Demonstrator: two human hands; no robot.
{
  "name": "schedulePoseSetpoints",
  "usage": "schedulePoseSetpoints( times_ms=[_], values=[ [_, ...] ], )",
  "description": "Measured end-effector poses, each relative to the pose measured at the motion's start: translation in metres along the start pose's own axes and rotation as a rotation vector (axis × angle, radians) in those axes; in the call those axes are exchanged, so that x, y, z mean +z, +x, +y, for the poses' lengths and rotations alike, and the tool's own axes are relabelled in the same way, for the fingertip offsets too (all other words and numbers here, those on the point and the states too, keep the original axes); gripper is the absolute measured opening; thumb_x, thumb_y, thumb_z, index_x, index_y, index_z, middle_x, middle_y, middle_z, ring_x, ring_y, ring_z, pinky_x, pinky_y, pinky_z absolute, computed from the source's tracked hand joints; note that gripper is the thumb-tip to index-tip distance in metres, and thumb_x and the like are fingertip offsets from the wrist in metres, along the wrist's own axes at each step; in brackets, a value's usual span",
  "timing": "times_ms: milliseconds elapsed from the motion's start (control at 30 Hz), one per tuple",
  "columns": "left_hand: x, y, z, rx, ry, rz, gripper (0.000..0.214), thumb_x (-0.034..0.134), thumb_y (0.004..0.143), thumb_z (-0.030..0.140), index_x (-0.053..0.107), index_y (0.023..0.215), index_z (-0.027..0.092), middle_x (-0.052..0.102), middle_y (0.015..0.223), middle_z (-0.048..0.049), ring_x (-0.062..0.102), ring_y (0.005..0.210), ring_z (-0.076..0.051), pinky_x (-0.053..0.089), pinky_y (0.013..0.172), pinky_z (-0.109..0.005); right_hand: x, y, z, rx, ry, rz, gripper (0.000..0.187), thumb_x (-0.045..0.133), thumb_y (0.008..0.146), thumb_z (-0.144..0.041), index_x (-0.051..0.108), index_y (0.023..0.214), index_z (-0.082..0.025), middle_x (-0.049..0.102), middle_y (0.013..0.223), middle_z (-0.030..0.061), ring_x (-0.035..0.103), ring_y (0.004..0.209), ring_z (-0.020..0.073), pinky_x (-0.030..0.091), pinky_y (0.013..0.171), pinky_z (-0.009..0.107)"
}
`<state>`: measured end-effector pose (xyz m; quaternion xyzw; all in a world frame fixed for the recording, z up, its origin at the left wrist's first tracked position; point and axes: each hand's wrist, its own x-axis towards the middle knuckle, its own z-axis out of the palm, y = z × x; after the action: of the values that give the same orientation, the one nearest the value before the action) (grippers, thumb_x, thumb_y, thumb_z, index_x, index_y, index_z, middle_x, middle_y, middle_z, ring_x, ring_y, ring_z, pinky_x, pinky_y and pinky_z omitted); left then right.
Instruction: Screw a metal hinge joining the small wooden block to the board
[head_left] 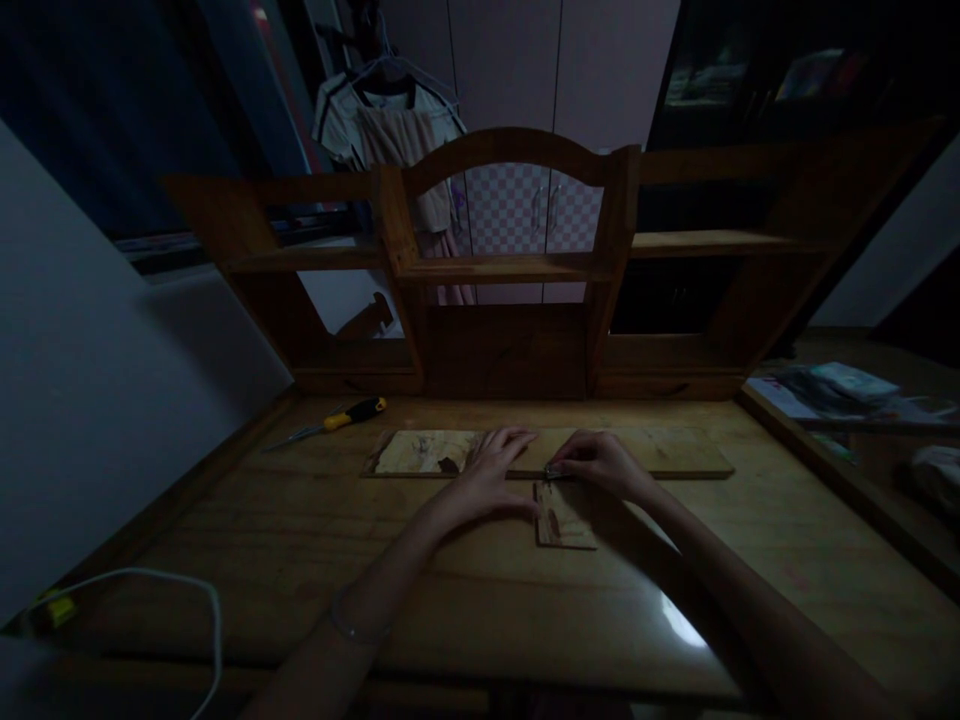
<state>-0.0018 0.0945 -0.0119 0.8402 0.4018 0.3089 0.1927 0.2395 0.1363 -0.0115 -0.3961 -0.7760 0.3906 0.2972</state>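
A long flat wooden board [675, 453] lies across the desk [480, 590]. A small wooden piece [564, 520] rests against its near edge. My left hand [496, 470] lies flat with its fingers stretched over the board and beside the small piece. My right hand [596, 463] is closed in a pinch on a small metal object [551, 471] where the two pieces of wood meet. The light is dim, so I cannot make out what the metal object is.
A yellow-handled screwdriver [341, 418] lies at the back left of the desk. A wooden shelf unit [510, 270] stands at the back. A white cable [150, 590] runs along the near left edge. Papers and packets [840, 388] sit on a surface to the right.
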Motion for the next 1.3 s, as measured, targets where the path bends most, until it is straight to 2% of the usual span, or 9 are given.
schedulePoseSetpoints(
  times_ms=[200,333,500,567,733,900,1100,1300],
  values=[
    [0.006,0.0,0.002,0.064,0.107,-0.037,0.093,0.078,0.062,0.064,0.045,0.141,0.028,0.047,0.137,-0.0121,0.04,0.129,-0.032,0.027,0.112,-0.051,-0.001,-0.003,-0.006,-0.013,-0.105,0.074,0.013,0.071,0.079,-0.031,0.076,0.083,-0.02,0.069,0.08,0.0032,0.061,0.074,0.0163,0.044,0.066,0.027],
    [0.006,0.001,0.003,0.134,0.154,-0.02,0.087,0.078,0.064,0.063,0.051,0.137,0.025,0.051,0.134,-0.0117,0.043,0.127,-0.03,0.03,0.111,-0.049,0.001,-0.003,-0.003,-0.004,-0.119,0.078,0.013,0.069,0.08,-0.03,0.075,0.083,-0.019,0.07,0.079,0.0029,0.061,0.071,0.0158,0.044,0.065,0.026],
    [0.007,0.004,0.01,0.178,0.235,0.077,0.037,0.065,0.087,0.046,0.066,0.117,0.025,0.059,0.122,-0.0064,0.052,0.118,-0.024,0.035,0.108,-0.044,0.003,0.0,0.005,0.007,-0.128,0.089,0.015,0.067,0.081,-0.03,0.073,0.085,-0.017,0.07,0.079,0.0034,0.062,0.071,0.0165,0.045,0.065,0.026],
    [0.012,0.004,0.013,0.157,0.265,0.089,0.029,0.063,0.089,0.042,0.069,0.111,0.024,0.062,0.115,-0.0059,0.056,0.11,-0.023,0.042,0.101,-0.041,0.003,0.001,0.006,0.007,-0.137,0.098,0.016,0.067,0.081,-0.031,0.072,0.085,-0.017,0.069,0.078,0.0033,0.061,0.07,0.0164,0.044,0.063,0.026],
    [0.024,0.003,0.013,0.112,0.304,0.09,0.022,0.057,0.095,0.032,0.07,0.108,0.022,0.064,0.109,-0.0048,0.06,0.101,-0.019,0.05,0.088,-0.032,0.0,-0.001,0.004,-0.027,-0.174,0.098,0.015,0.067,0.082,-0.032,0.072,0.085,-0.018,0.067,0.074,0.0026,0.058,0.067,0.0155,0.041,0.06,0.026],
    [0.025,0.001,0.013,0.095,0.337,0.093,0.022,0.052,0.098,0.029,0.07,0.107,0.021,0.064,0.109,-0.0048,0.06,0.1,-0.018,0.05,0.086,-0.031,-0.004,-0.006,0.001,-0.093,-0.215,0.091,0.013,0.069,0.081,-0.031,0.073,0.083,-0.019,0.067,0.079,0.0038,0.059,0.073,0.0163,0.043,0.065,0.028],
    [0.023,0.002,0.021,0.071,0.36,0.058,0.025,0.052,0.098,0.031,0.065,0.118,0.023,0.064,0.11,-0.0052,0.06,0.102,-0.02,0.05,0.086,-0.032,-0.004,-0.007,-0.001,-0.124,-0.229,0.096,0.016,0.066,0.084,-0.033,0.073,0.084,-0.018,0.067,0.08,0.0048,0.059,0.073,0.0167,0.044,0.066,0.029],
    [0.025,0.003,0.026,0.05,0.395,0.063,0.023,0.05,0.098,0.031,0.069,0.109,0.024,0.063,0.106,-0.0046,0.059,0.099,-0.019,0.048,0.083,-0.031,-0.001,-0.006,-0.001,-0.128,-0.241,0.093,0.016,0.066,0.085,-0.032,0.072,0.085,-0.017,0.066,0.079,0.0044,0.059,0.074,0.016,0.043,0.068,0.028]
  ],
)
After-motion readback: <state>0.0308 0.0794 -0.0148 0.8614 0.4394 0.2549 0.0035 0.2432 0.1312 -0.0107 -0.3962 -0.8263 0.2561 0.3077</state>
